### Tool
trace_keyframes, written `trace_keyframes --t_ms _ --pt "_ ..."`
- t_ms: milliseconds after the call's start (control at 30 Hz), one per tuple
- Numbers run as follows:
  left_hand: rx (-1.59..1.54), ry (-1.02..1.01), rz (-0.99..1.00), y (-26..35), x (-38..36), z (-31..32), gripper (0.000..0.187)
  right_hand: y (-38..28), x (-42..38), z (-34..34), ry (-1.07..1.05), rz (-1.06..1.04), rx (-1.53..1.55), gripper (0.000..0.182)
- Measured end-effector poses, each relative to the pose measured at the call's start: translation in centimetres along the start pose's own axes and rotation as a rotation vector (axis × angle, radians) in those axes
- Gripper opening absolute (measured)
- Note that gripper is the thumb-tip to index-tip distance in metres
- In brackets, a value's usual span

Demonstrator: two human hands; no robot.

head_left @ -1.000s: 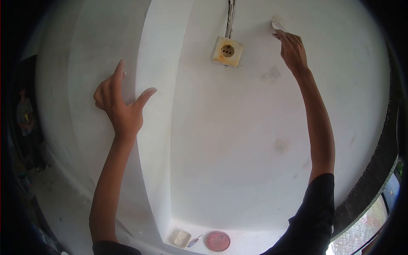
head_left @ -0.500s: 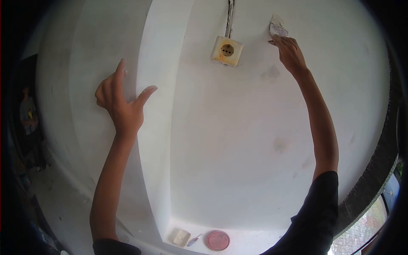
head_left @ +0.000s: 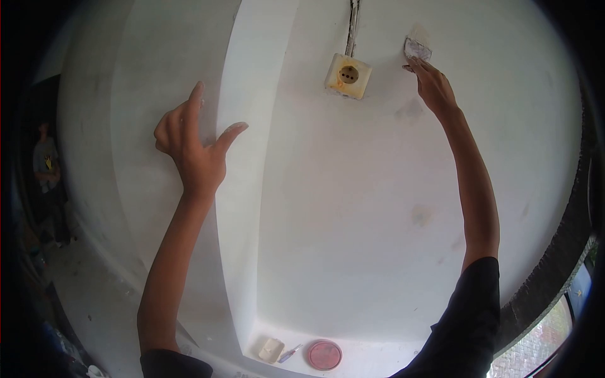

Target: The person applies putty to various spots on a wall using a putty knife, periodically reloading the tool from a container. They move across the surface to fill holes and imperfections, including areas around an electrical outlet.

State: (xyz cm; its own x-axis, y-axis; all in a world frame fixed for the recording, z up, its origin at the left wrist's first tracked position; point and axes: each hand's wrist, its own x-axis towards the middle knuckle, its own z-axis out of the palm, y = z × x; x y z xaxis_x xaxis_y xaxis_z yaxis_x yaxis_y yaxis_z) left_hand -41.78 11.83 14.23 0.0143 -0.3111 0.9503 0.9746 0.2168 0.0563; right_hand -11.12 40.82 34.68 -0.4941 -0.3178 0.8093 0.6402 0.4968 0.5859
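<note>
High on the white wall (head_left: 340, 208), my right hand (head_left: 436, 88) grips a putty knife (head_left: 418, 50) with its flat blade against the surface. Fingers hide most of its handle. A damp-looking beige patch (head_left: 418, 30) shows just above the blade. Left of it a stained wall socket (head_left: 348, 75) is fixed, and an exposed cable channel (head_left: 353, 31) runs up from it. My left hand (head_left: 194, 148) is raised beside the wall's projecting corner (head_left: 249, 145). Its thumb and index finger are spread, the other fingers curl, and whitish residue marks the fingertips; I see nothing held.
On the ledge below lie a round reddish lid (head_left: 324, 355), a small cream tray (head_left: 271, 350) and a small slim tool (head_left: 290, 353). A person (head_left: 47, 164) stands at the far left. A dark wall edge (head_left: 535, 277) borders the right side.
The putty knife has slid slightly down the wall, and the patch above it looks smoother. My left hand keeps its pose. The whole view has shifted a little.
</note>
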Motion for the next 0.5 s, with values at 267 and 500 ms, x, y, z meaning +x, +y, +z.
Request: trace_keyframes --t_ms 267,500 --pt "0.000 0.001 0.022 0.0 0.1 0.0 0.078 4.6 6.3 -6.7 0.283 0.439 0.155 0.033" --pt "0.014 0.015 0.032 0.0 0.0 0.0 0.079 12.6 8.9 -6.2 0.199 0.641 0.798 0.046"
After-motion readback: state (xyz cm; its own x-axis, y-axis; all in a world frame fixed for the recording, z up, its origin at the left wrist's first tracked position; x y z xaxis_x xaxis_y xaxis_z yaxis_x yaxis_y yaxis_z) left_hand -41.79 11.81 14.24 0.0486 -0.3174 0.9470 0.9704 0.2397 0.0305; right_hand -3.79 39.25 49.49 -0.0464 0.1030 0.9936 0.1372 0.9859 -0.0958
